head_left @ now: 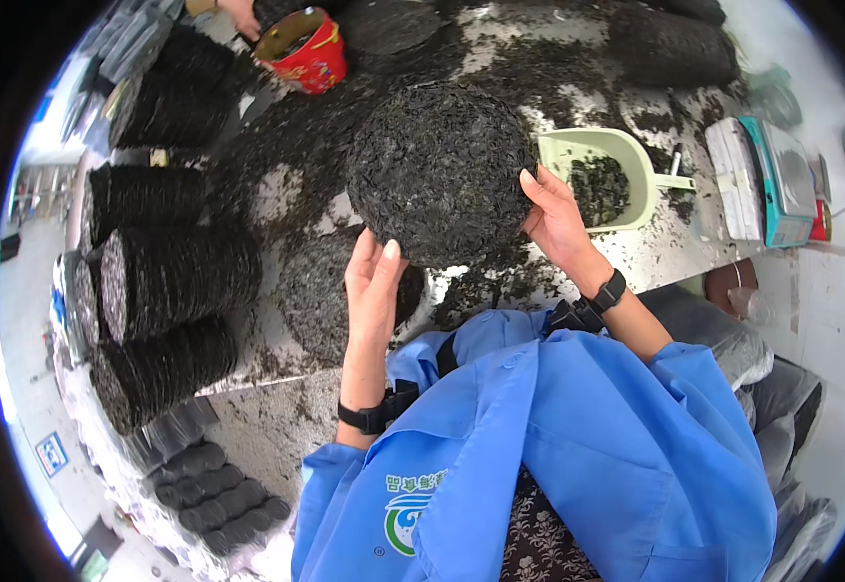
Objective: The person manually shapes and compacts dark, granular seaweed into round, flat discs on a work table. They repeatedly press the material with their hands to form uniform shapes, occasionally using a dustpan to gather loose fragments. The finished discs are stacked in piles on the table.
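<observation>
A round dark disc of pressed dried flakes point(439, 170) is held up above the table between both my hands. My left hand point(374, 281) supports its lower left edge with the fingers flat against it. My right hand point(551, 218) grips its right edge. Another flat dark disc point(321, 291) lies on the table just under my left hand. Both wrists wear black straps, and my sleeves are blue.
Stacks of dark discs point(165, 276) lie on their sides along the left. A pale green scoop point(602, 175) with loose flakes sits right of the held disc. Another person's hand holds a red bucket point(304, 50) at the top. A teal scale point(781, 179) stands far right. Loose flakes cover the table.
</observation>
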A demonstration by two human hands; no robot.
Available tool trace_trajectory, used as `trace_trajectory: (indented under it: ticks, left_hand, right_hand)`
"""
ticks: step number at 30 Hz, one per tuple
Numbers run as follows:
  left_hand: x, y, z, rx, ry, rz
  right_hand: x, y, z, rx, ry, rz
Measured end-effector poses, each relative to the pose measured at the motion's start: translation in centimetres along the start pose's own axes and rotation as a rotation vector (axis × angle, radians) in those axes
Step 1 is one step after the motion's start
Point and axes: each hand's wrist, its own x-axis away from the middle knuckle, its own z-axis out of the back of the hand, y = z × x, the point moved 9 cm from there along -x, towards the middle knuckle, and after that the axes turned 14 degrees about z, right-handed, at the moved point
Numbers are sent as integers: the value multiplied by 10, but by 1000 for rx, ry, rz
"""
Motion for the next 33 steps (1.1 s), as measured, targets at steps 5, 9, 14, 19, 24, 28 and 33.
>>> trace_trajectory:
  ticks: [5,9,14,19,24,28,33]
  left_hand:
    - [12,-17,42,426,235,124]
    - [70,34,95,68,485,-285]
    - [112,30,83,-1517,641,-656]
    - [87,-41,89,-1785,359,-59]
    - [79,-22,87,-1739,356,-40]
    - [77,7,80,-1655,441,-227]
    - [62,27,56,-1283,442,-355]
  right_hand:
    - [4,44,-30,159,-169,-198]
    - [-37,104,34,894,-412,34]
    - [4,152,26,1897,-1037,424]
    - [8,182,55,2089,-1124,223]
    - [-2,150,45,1856,-1015,462]
    - [-33,12,20,1512,-283,574]
    - [-34,-19,67,429,163,131]
